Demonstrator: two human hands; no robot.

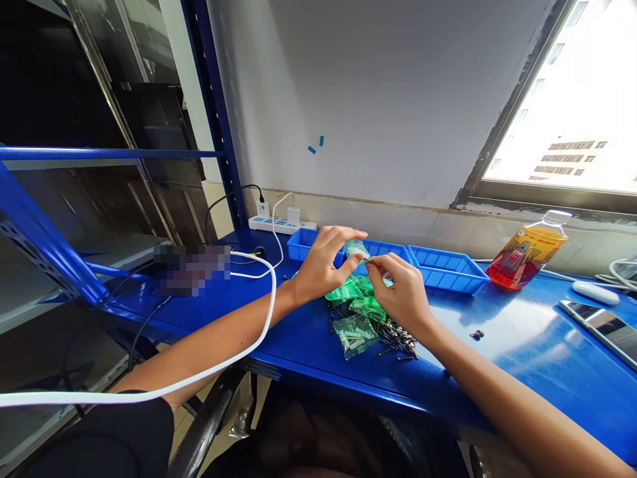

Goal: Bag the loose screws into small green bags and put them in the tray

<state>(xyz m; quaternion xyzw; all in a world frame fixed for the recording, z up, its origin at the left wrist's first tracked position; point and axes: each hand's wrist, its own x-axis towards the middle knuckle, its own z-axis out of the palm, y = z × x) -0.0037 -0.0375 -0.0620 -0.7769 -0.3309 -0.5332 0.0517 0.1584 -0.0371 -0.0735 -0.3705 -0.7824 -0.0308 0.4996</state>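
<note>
Over the pile on the table, my right hand (402,292) pinches the edge of a small clear plastic bag (355,248) between thumb and fingertips. My left hand (324,261) is just left of this bag, its fingers stretched out and apart from the thumb. The thumb tip is close to the bag; whether it touches I cannot tell. Below both hands lie several green plastic bags (369,306), a clear bag with pale pieces inside (354,337), and a heap of loose screws (401,337).
Blue plastic bins (448,271) line the wall behind my hands. Right of them leans a bottle of red drink (527,252); a phone (602,332) lies farther right. A white cable (269,318) passes over my left forearm. A power strip (281,226) sits by the wall.
</note>
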